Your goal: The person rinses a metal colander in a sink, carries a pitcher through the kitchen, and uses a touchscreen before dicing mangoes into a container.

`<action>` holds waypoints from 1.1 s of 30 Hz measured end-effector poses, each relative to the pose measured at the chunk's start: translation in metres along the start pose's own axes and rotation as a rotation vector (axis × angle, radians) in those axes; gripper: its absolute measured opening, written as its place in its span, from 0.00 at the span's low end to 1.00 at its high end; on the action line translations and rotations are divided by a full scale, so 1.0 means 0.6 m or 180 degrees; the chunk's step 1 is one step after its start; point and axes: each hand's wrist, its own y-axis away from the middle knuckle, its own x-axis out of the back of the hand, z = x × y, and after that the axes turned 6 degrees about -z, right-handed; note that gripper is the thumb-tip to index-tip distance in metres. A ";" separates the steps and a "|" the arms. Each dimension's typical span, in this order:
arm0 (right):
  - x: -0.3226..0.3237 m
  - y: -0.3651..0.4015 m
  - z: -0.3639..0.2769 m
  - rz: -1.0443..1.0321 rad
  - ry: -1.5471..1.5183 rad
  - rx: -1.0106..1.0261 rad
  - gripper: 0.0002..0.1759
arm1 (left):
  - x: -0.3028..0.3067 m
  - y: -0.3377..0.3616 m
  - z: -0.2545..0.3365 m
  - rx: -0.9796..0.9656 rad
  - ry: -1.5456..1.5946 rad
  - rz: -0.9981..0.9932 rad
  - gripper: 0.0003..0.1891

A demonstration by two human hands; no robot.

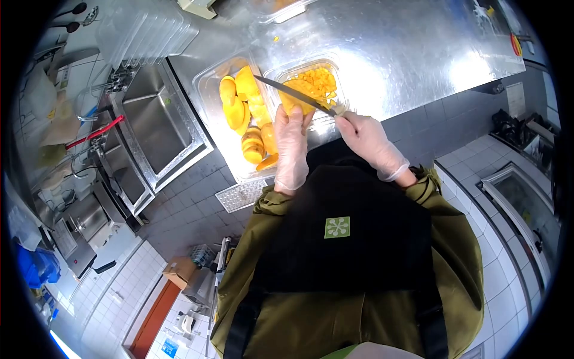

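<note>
Both hands wear clear gloves. My left hand (291,146) holds a piece of yellow fruit (289,105) over the near left edge of a small clear container (341,90). Wrapped round the handle of a knife, my right hand (369,141) keeps the blade (293,93) slanting up and left, across the held fruit. Small yellow cubes (320,81) lie in the small container. To its left, a long clear tray (206,90) holds several larger peeled yellow fruit pieces (235,112).
The steel counter (406,54) extends behind and right of the containers. A sink (156,113) is set in at the left, with stacked clear containers (140,33) behind it. Another clear container (281,11) stands at the back.
</note>
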 end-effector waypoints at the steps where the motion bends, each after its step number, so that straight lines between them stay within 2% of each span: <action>1: -0.004 -0.001 0.001 -0.0024 0.0037 -0.0068 0.15 | 0.000 -0.002 -0.006 0.0010 0.0034 0.0023 0.13; 7: -0.035 -0.016 -0.015 0.0430 0.0669 -0.0023 0.15 | -0.002 -0.006 -0.028 -0.0078 0.0126 0.0172 0.12; 10: -0.041 -0.026 -0.026 0.0413 0.0654 -0.0189 0.19 | -0.018 0.004 -0.026 -0.0007 -0.0013 0.0348 0.10; 13: -0.041 -0.046 -0.017 0.0407 0.0585 -0.0306 0.20 | -0.036 0.015 -0.020 -0.0077 0.0027 0.0268 0.11; 17: -0.025 -0.049 -0.006 0.0456 -0.0021 -0.0116 0.21 | -0.020 0.005 -0.012 -0.0031 0.0067 0.0310 0.14; 20: -0.024 -0.032 -0.009 0.0347 0.0264 0.0089 0.22 | -0.007 -0.002 -0.015 0.0099 0.0146 0.0296 0.15; 23: -0.022 -0.041 -0.004 0.0250 0.0567 -0.0074 0.21 | -0.004 -0.001 -0.017 0.0124 0.0027 0.0071 0.16; 29: 0.000 -0.049 -0.006 0.0230 0.0355 -0.0078 0.21 | 0.009 -0.003 -0.013 0.0168 -0.0057 -0.0073 0.17; 32: 0.006 -0.033 -0.003 -0.0016 0.0604 0.0472 0.16 | 0.007 -0.005 -0.006 0.0217 -0.0038 -0.0072 0.16; 33: 0.006 -0.034 -0.003 -0.0065 0.0710 0.0376 0.18 | 0.007 -0.006 -0.006 0.0220 -0.0068 -0.0113 0.16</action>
